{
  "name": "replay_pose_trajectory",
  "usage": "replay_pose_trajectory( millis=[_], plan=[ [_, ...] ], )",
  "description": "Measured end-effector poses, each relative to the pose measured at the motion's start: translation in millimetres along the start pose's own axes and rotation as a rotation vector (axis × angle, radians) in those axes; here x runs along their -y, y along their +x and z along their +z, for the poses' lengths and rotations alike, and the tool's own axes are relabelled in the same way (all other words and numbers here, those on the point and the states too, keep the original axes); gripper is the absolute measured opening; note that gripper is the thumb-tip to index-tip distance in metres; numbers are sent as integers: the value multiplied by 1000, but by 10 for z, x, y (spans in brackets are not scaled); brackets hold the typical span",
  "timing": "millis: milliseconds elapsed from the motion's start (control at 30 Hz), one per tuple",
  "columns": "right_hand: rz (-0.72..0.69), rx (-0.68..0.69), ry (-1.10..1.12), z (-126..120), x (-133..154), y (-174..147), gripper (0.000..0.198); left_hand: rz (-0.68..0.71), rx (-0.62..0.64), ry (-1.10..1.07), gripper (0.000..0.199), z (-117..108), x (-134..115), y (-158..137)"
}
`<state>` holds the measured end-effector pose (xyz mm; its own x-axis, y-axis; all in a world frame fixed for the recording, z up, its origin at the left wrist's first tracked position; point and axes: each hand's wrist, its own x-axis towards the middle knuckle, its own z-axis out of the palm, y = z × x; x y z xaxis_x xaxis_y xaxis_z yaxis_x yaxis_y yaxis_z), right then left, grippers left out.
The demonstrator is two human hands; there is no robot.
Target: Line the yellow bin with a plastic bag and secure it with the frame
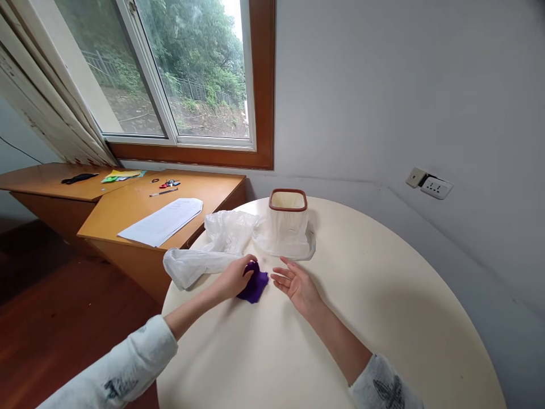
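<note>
Between my hands is a small purple cloth, its lower edge hanging at or just over the tabletop. My left hand grips its upper left part, thumb and fingers closed round it. To the right, my right hand is open, palm turned toward the cloth, fingers spread and apart from it. Just beyond the hands stands a small bin with a brown rim, a translucent plastic bag gathered round its base. More crumpled clear plastic spreads to the left, behind my left hand.
The round cream table meets the wall at the back. Left of it stands a lower wooden desk with white papers, a pen, keys and coloured packets. A socket is on the right wall.
</note>
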<state>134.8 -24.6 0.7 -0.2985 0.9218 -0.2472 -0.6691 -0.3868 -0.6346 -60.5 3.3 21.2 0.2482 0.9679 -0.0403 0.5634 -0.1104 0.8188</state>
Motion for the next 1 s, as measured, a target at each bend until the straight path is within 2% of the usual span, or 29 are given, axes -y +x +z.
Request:
replay_pose_trajectory(
  millis=[133,233,300,400,467,533,667,833,900,1000],
  plan=[
    [-155,-41,-91,-78,128,88,24,354,-120,466,35,15,-59,-119],
    [-429,-103,-399,-50,367,199,18,528,-35,675,39,100,-36,-301],
    [-656,-164,-742,29,579,299,20,547,48,745,48,156,27,-400],
    [-935,-190,-1310,193,887,485,27,472,137,797,57,197,138,-461],
    [-1008,-186,-1613,286,1038,617,34,418,168,816,56,196,188,-444],
    [-983,-165,-1805,341,1133,730,35,381,172,826,55,188,207,-399],
    [-933,-96,-1879,356,1209,802,22,353,83,770,53,172,141,-292],
    [-950,-39,-1822,311,1190,572,17,349,-187,481,57,102,-145,-146],
    [-958,8,-1744,288,1158,419,16,348,-241,351,66,75,-264,-60],
    [-948,97,-1578,261,1099,156,15,347,-248,154,89,85,-371,85]
  ],
)
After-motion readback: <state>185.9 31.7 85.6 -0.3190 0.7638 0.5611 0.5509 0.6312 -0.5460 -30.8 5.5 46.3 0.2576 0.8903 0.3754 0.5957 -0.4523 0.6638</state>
